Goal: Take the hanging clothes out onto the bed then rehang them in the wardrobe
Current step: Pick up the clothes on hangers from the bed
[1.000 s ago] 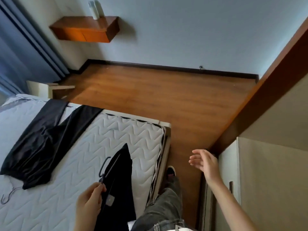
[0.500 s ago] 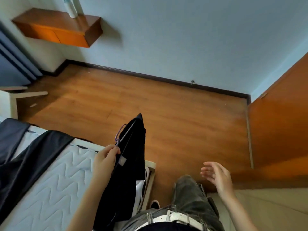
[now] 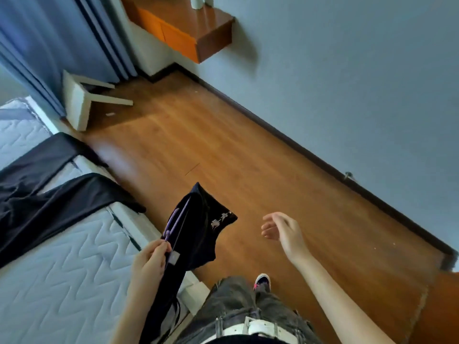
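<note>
Since a moment ago, the black garment with a small pale print (image 3: 201,227) is swinging farther out from the white quilted bed (image 3: 62,269), and it is hanging over the brown wooden floor (image 3: 248,170), just beside the bed's edge. The left hand (image 3: 149,264) is pinching the thin purple hanger (image 3: 171,223) between thumb and fingers, with the garment draping down from it past the wrist. The right hand (image 3: 284,232) is floating over the floor holding nothing, its fingers loosely spread and a little bent, while long black trousers (image 3: 37,197) are lying flat across the bed, not touching the garment.
</note>
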{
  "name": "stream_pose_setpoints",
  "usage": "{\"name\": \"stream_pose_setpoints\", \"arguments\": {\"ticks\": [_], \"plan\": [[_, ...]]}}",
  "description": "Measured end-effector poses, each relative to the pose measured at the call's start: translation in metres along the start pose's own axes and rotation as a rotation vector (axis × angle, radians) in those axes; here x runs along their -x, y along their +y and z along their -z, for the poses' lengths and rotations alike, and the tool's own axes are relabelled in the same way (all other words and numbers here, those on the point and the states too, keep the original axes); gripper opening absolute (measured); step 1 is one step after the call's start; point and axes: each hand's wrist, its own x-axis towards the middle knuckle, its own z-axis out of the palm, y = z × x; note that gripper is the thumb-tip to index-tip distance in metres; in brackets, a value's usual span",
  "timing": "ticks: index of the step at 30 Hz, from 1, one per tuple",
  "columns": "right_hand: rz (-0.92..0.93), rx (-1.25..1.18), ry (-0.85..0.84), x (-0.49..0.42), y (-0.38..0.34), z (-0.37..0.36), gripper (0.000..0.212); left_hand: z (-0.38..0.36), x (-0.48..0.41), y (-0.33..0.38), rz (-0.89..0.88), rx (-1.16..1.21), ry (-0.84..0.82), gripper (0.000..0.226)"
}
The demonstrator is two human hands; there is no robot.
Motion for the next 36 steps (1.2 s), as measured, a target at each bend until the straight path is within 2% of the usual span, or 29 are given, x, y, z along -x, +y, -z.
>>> {"name": "stream_pose_setpoints", "arguments": {"ticks": [5,9,16,22,28,36], "plan": [[-0.004,0.067,-0.191,-0.091,-0.043,0.001,0.033,-0.024,-0.018,0.011,0.082,0.045,0.242,0.025],[0.016,0.176,-0.301,-0.181,-0.069,-0.007,0.033,-0.059,-0.064,0.025,0.083,0.07,0.37,0.03],[0.034,0.252,-0.33,-0.339,-0.154,-0.014,0.032,-0.109,-0.2,0.102,-0.007,0.151,0.462,0.033],[0.072,0.324,-0.379,-0.454,-0.234,-0.038,0.032,-0.098,-0.309,0.179,-0.04,0.273,0.592,0.031],[0.083,0.407,-0.534,-0.594,-0.297,-0.127,0.032,-0.079,-0.423,0.225,-0.015,0.39,0.782,0.029],[0.01,0.565,-0.894,-0.724,-0.377,-0.315,0.031,-0.075,-0.505,0.271,0.159,0.458,1.104,0.027]]}}
